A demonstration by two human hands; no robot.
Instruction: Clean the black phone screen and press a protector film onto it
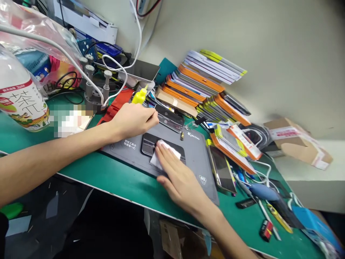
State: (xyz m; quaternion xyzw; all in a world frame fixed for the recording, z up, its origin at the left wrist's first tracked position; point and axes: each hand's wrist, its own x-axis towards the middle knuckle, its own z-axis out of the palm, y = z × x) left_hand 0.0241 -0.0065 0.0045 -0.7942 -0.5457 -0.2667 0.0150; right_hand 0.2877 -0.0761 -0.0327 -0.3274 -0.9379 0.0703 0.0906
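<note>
My right hand (179, 176) lies with straight fingers on a folded white wipe (157, 160), pressing it on a black phone screen (148, 144). Its thumb is held apart. The screen rests on a grey work mat (172, 133). My left hand (137, 120) is closed in a fist above the mat's left side, and what it holds, if anything, is hidden. Just behind that fist a yellow bottle with a thin tip (140, 96) shows; whether the two touch I cannot tell. A second dark phone part (169, 118) lies farther back on the mat.
Stacked orange and grey boxes (188, 84) line the wall. Right of the mat are a phone with a yellow edge (221, 167), a blue air blower (264, 191) and a yellow cutter (279, 217). At left stand a large labelled bottle (23, 97) and a metal tool stand (94, 93).
</note>
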